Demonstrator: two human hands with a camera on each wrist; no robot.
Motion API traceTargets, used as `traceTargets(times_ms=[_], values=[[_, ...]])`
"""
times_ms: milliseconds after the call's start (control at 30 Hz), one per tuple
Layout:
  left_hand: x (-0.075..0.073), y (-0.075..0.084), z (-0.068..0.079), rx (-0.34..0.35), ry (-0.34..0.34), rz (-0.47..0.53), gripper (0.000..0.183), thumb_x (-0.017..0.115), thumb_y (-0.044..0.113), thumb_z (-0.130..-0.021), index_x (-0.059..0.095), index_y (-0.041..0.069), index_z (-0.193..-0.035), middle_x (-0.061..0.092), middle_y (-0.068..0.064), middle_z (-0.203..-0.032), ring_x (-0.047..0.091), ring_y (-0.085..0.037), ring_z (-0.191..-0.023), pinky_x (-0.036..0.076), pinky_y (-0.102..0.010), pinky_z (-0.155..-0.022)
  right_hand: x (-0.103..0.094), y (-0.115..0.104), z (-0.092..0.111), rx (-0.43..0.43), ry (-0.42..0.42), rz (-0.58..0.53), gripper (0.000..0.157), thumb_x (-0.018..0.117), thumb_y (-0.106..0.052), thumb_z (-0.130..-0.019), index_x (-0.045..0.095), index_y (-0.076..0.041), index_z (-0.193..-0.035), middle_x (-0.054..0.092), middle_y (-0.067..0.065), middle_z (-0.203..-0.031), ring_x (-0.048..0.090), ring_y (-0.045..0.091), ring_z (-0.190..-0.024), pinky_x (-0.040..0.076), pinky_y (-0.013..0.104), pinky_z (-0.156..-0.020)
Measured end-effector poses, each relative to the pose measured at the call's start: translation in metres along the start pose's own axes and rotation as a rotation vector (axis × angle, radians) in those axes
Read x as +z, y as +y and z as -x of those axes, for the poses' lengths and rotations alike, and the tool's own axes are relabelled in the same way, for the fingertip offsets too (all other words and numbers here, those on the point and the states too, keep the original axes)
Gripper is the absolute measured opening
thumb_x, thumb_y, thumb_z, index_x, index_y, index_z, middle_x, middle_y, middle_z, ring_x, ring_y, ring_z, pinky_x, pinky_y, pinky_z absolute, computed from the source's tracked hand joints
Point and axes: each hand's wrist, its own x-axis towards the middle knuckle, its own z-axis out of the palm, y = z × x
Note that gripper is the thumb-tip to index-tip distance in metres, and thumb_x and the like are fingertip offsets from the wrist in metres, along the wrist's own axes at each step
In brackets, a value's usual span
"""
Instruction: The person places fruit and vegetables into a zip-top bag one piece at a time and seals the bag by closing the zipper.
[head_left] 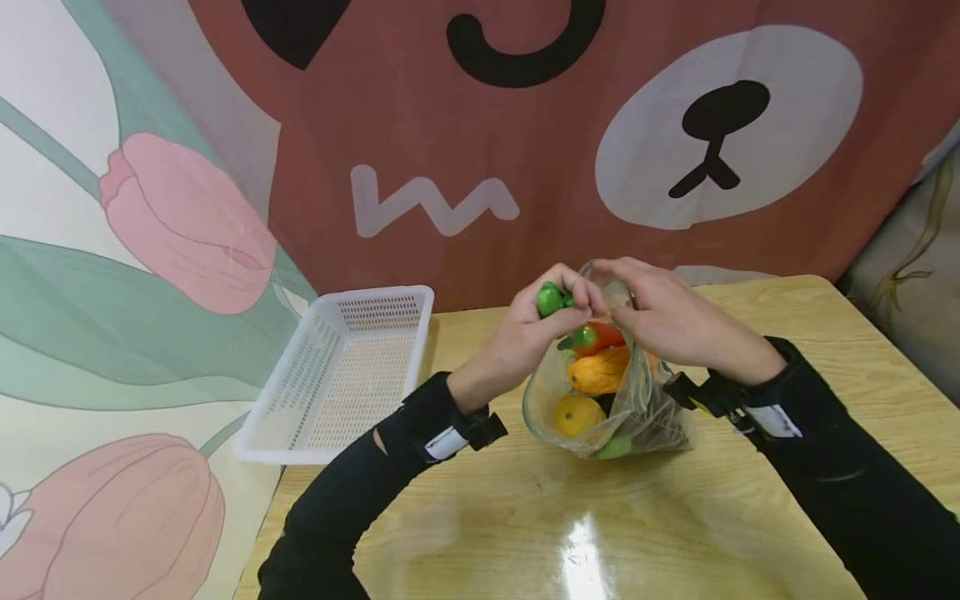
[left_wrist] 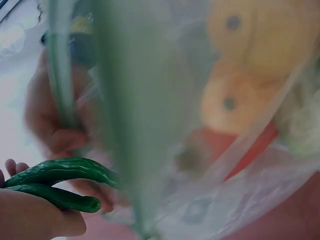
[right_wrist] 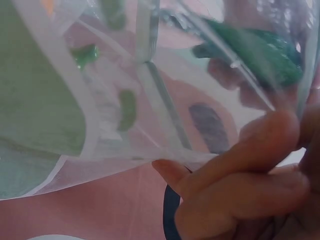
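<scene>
In the head view my left hand (head_left: pixel 531 327) holds a green pepper (head_left: pixel 551 300) above the mouth of a see-through bag (head_left: pixel 663 429) with a green-edged rim. The left wrist view shows the pepper (left_wrist: pixel 65 170) as two long, curved, dark green parts in the hand. My right hand (head_left: pixel 678 318) pinches the far rim of the bag, its fingers (right_wrist: pixel 240 185) curled at the edge in the right wrist view. Inside the bag lie a red pepper with a green stem (head_left: pixel 600 336), an orange vegetable (head_left: pixel 600 372) and a yellow round fruit (head_left: pixel 577 415). Deeper contents are partly hidden.
A white perforated plastic basket (head_left: pixel 258 442) stands at the left edge of the wooden table (head_left: pixel 480 533), with nothing visible in it. Behind the table hangs a cloth (head_left: pixel 420 108) printed with a bear; a flower print is on the left.
</scene>
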Motion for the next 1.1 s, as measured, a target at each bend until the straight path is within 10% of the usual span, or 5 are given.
traceTargets(times_ms=[200,367,567,767,1100], values=[[0.006,-0.014,-0.004,-0.078,-0.035,-0.137,0.007,0.041,-0.007,-0.096,0.046,-0.006,-0.101,0.048,-0.013,-0.100,0.047,-0.012,-0.075,0.041,-0.022,-0.068,0.002,0.002,0.001,-0.018,0.051,-0.017,0.046,0.045,-0.010,-0.097,0.038,-0.001,-0.142,0.040,0.017,-0.141,0.051,0.031,-0.110,0.045,0.048,-0.082],[0.005,-0.019,-0.003,-0.088,-0.007,-0.255,0.008,0.046,-0.004,-0.096,0.049,-0.005,-0.103,0.051,-0.017,-0.099,0.046,-0.014,-0.067,0.046,-0.028,-0.064,0.001,0.004,0.002,-0.010,0.032,-0.012,0.048,0.043,-0.010,-0.097,0.034,-0.002,-0.144,0.037,0.017,-0.142,0.054,0.024,-0.077,0.044,0.038,-0.062],[0.006,-0.026,-0.005,-0.229,-0.017,-0.444,0.011,0.054,0.000,-0.094,0.054,0.000,-0.105,0.055,-0.012,-0.107,0.053,-0.015,-0.079,0.049,-0.025,-0.070,-0.001,0.006,0.002,0.024,0.002,-0.044,0.052,0.036,-0.010,-0.097,0.026,-0.004,-0.148,0.030,0.018,-0.146,0.037,0.020,-0.042,0.035,0.031,-0.043],[0.012,-0.036,-0.012,-0.283,-0.051,-0.532,0.014,0.056,0.000,-0.093,0.052,0.002,-0.106,0.055,-0.008,-0.106,0.053,-0.011,-0.087,0.047,-0.018,-0.073,-0.002,0.007,0.003,0.024,0.013,-0.040,0.051,0.032,-0.009,-0.097,0.028,-0.004,-0.148,0.028,0.018,-0.149,0.032,0.019,-0.041,0.033,0.030,-0.045],[0.015,-0.043,-0.020,-0.351,-0.248,-0.948,0.051,0.059,0.013,-0.093,0.037,0.009,-0.139,0.046,-0.006,-0.133,0.042,-0.015,-0.121,0.038,-0.021,-0.093,-0.004,0.008,0.004,0.039,0.022,-0.089,0.054,0.037,-0.007,-0.095,0.028,-0.004,-0.147,0.033,0.017,-0.144,0.033,0.020,-0.039,0.033,0.029,-0.040]])
